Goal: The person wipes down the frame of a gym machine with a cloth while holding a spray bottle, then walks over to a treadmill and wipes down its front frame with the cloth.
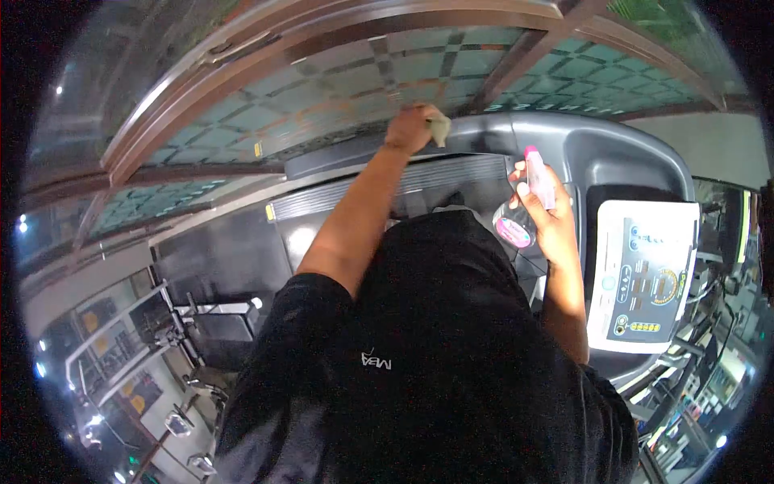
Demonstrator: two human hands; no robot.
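My left hand (411, 129) is stretched far forward and closed around a pale cloth (439, 130), part of which sticks out past the fingers. It is beside the grey treadmill handrail (480, 133), near the lower edge of the window pane (339, 101); whether the cloth touches either cannot be told. My right hand (551, 211) grips a spray bottle (513, 231) by its neck. The bottle has a clear body, a pink and blue label and a pale trigger head with a pink nozzle tip (530, 151).
The white-framed treadmill console (645, 278) stands at my right. Below my arms runs the dark treadmill deck (226, 250). Brown window frames (516, 68) arch overhead. Gym equipment (222, 315) stands at the left, with more machines at the far right.
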